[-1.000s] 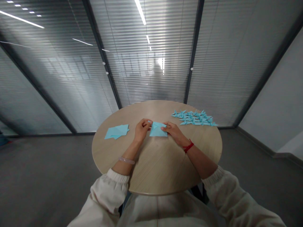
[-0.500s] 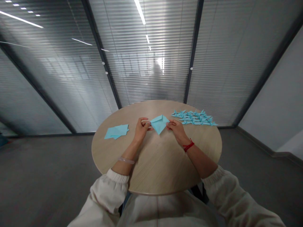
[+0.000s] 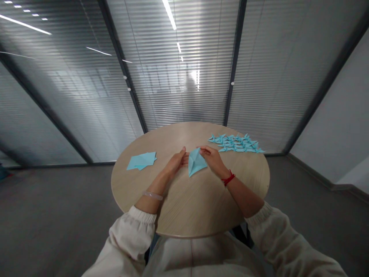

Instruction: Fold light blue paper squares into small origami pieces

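A light blue piece of folded origami paper [image 3: 196, 162] is held tilted over the middle of the table, one corner pointing down toward me. My right hand [image 3: 212, 157] pinches its upper right edge between thumb and fingers. On the other side, my left hand [image 3: 178, 161] has its thumb raised and its fingers stretched toward the paper's left edge. Those fingertips reach the edge or pass just behind it; I cannot tell which.
Flat blue paper sheets [image 3: 142, 160] lie overlapped on the left of the round wooden table [image 3: 198, 215]. Several folded blue paper cranes [image 3: 236, 143] stand in rows at the back right. Glass panels with blinds [image 3: 184, 100] rise behind the table.
The folded paper has been turned, and its lower corner now points further down and left. My left hand has let go of its left corner and straightened its fingers; my right hand keeps hold.
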The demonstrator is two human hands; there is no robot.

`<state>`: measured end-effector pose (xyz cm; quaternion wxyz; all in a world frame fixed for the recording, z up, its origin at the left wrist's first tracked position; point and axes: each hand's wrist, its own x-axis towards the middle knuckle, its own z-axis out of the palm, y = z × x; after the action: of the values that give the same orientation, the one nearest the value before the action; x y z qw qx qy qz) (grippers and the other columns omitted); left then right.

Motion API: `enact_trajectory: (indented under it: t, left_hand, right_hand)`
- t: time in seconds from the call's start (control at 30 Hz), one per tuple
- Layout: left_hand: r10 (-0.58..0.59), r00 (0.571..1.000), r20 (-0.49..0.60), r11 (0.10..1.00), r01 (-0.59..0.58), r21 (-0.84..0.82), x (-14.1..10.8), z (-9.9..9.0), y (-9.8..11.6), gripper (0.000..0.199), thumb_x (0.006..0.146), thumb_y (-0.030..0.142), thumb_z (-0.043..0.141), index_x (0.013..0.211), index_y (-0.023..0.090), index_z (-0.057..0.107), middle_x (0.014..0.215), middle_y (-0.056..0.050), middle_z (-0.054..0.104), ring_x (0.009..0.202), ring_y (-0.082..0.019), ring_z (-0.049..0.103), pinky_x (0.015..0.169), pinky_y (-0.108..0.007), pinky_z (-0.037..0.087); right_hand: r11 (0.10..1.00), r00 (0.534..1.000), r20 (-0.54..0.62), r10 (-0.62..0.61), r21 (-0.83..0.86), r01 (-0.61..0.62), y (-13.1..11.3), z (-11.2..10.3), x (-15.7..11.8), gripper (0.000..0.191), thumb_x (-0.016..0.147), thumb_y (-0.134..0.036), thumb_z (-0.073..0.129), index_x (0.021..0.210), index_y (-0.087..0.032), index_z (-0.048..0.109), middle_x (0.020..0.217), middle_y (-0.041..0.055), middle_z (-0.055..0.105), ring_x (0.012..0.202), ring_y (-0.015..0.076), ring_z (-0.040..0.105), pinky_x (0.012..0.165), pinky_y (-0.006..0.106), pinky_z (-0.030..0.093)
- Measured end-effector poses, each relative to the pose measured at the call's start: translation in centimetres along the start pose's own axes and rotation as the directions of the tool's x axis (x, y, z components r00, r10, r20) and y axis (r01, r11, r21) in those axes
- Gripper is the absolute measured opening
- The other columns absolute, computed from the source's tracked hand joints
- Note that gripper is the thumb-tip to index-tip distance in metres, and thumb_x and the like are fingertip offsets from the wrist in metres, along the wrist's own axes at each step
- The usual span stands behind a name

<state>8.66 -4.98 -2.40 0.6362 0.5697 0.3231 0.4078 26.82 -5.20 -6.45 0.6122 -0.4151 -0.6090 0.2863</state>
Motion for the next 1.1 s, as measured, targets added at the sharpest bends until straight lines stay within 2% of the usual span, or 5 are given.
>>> enact_trajectory:
  t: [0.1,0.4,0.57,0.83,1.1]
  left_hand:
    - [-0.050,0.999,0.018,0.998,0.050,-0.027,0.1,-0.1,-0.3,0.041,0.069,0.053,0.072,0.070,0.012,0.065,0.065,-0.005,0.066,0.056,-0.014,0.058,0.060,-0.027,0.049]
    - [-0.087,0.979,0.186,0.984,0.114,-0.138,0.0,-0.5,-0.9,0.030,0.072,0.036,0.075,0.087,0.011,0.069,0.084,-0.009,0.070,0.074,-0.015,0.064,0.075,-0.030,0.053]
    - [-0.062,0.972,0.225,0.993,0.082,-0.082,-0.2,-0.3,-0.8,0.031,0.071,0.038,0.075,0.083,0.009,0.071,0.078,-0.008,0.068,0.066,-0.012,0.059,0.065,-0.024,0.049]
    - [-0.071,0.985,0.160,0.995,0.058,0.081,-0.2,-0.1,-0.6,0.033,0.064,0.042,0.079,0.065,0.011,0.068,0.058,-0.001,0.059,0.049,-0.007,0.044,0.048,-0.021,0.034]
    - [0.063,0.995,-0.075,0.993,-0.055,0.102,0.7,-1.2,-1.2,0.039,0.061,0.049,0.079,0.071,0.012,0.072,0.071,-0.006,0.066,0.059,-0.012,0.053,0.059,-0.024,0.042]
  right_hand:
    - [0.996,0.998,0.030,-0.047,-0.068,0.049,-0.3,0.3,-0.3,0.026,0.080,-0.036,0.060,0.097,-0.019,0.070,0.097,0.0074,0.071,0.084,0.0185,0.064,0.079,0.033,0.050]
    - [0.975,0.989,-0.009,-0.148,-0.170,0.144,-1.3,0.3,-0.9,0.025,0.085,-0.032,0.058,0.103,-0.021,0.069,0.100,0.0067,0.070,0.084,0.0170,0.064,0.077,0.031,0.051]
    - [0.937,0.971,-0.005,-0.239,-0.265,0.229,-1.9,0.4,-1.1,0.023,0.086,-0.029,0.057,0.105,-0.021,0.069,0.097,0.0066,0.070,0.084,0.0172,0.063,0.077,0.030,0.050]
    - [0.928,0.974,0.035,-0.223,-0.298,0.224,-2.5,0.7,-1.2,0.025,0.084,-0.027,0.059,0.106,-0.020,0.068,0.091,0.0064,0.070,0.079,0.0171,0.063,0.073,0.030,0.050]
    - [0.934,0.984,-0.003,-0.181,-0.315,0.171,-1.5,0.4,-1.0,0.021,0.080,-0.033,0.064,0.094,-0.018,0.069,0.093,0.0069,0.070,0.081,0.0179,0.064,0.074,0.030,0.050]
